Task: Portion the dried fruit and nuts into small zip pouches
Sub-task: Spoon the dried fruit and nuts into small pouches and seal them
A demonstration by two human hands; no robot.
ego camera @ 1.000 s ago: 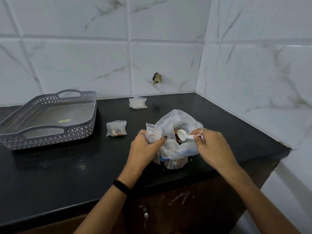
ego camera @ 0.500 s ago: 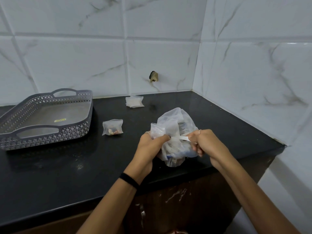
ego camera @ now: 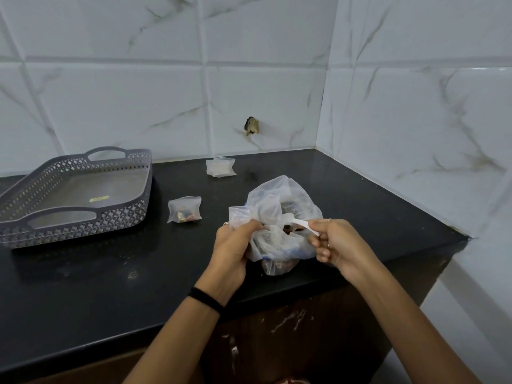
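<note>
Head view shows me partway through the portioning, closer to the start than the end by my reckoning. One small zip pouch (ego camera: 184,209) already lies on the black tabletop (ego camera: 83,286) with a few brown and reddish pieces in its bottom, just right of the grey lattice tray (ego camera: 122,217), which has nothing in it that I can see. A little stack of empty pouches (ego camera: 220,167) waits near the back wall, so there is more filling ahead; how many are in it I cannot tell. My left hand (ego camera: 235,245) pinches a second small pouch (ego camera: 240,216) upright against the rim of the big clear bag (ego camera: 279,217) of dried fruit and nuts, which sits near the front edge of the tabletop between my hands. My right hand (ego camera: 336,245) is curled round the handle of a white plastic spoon (ego camera: 300,223), its bowl dipped into the bag's mouth. Whether the pouch I hold has anything in it yet, I cannot make out. I judge this scoop belongs to the second portion, and sealing comes after.
</note>
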